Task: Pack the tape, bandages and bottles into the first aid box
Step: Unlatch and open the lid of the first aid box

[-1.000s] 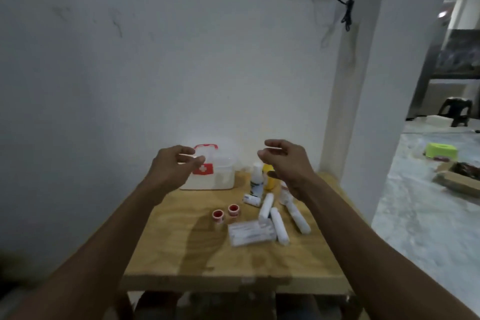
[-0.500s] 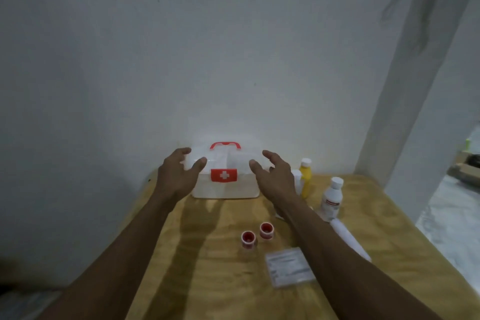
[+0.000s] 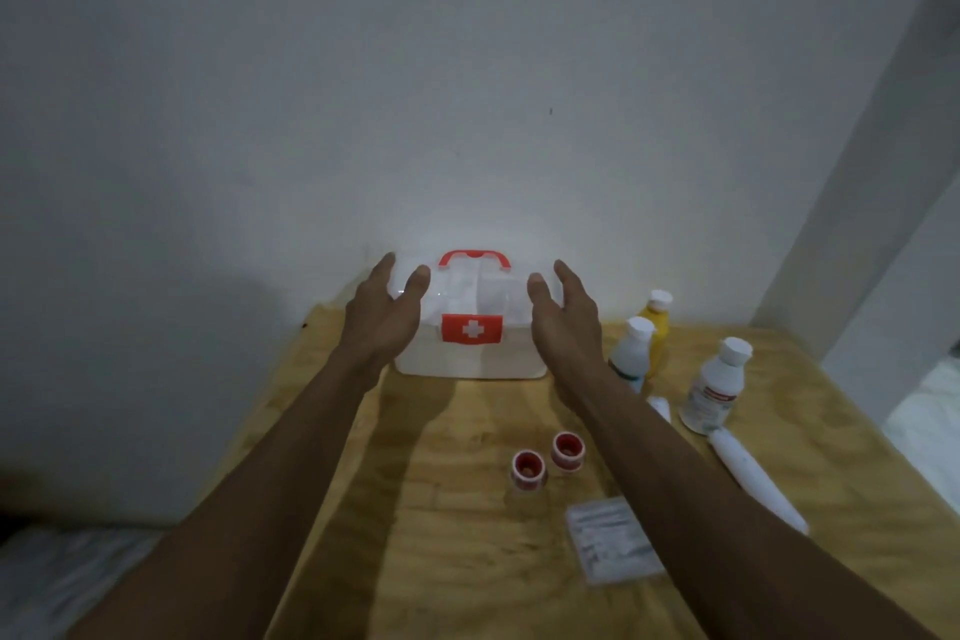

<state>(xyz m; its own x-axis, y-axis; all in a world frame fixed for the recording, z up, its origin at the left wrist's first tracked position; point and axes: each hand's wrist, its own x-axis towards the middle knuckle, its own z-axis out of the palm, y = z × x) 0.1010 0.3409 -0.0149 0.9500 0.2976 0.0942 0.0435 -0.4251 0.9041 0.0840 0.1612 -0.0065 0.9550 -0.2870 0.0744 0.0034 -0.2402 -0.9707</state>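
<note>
A white first aid box (image 3: 470, 359) with a red handle and a red cross label stands closed at the back of the wooden table (image 3: 441, 535), against the wall. My left hand (image 3: 382, 317) is open at its left end and my right hand (image 3: 563, 314) is open at its right end; whether they touch the lid I cannot tell. Two red-rimmed tape rolls (image 3: 548, 460) lie in front. Right of the box stand a yellow bottle (image 3: 657, 322) and two white bottles (image 3: 631, 353) (image 3: 717, 387). A rolled bandage (image 3: 753, 478) lies near the right edge.
A clear flat packet (image 3: 613, 546) lies beside my right forearm. A second small white roll (image 3: 660, 408) peeks out behind that arm. The wall runs right behind the box, and a white pillar (image 3: 883, 224) rises at the right.
My hands have gone from hovering in the air to the two ends of the box, fingers spreading. The view has moved closer and tilted down onto the table.
</note>
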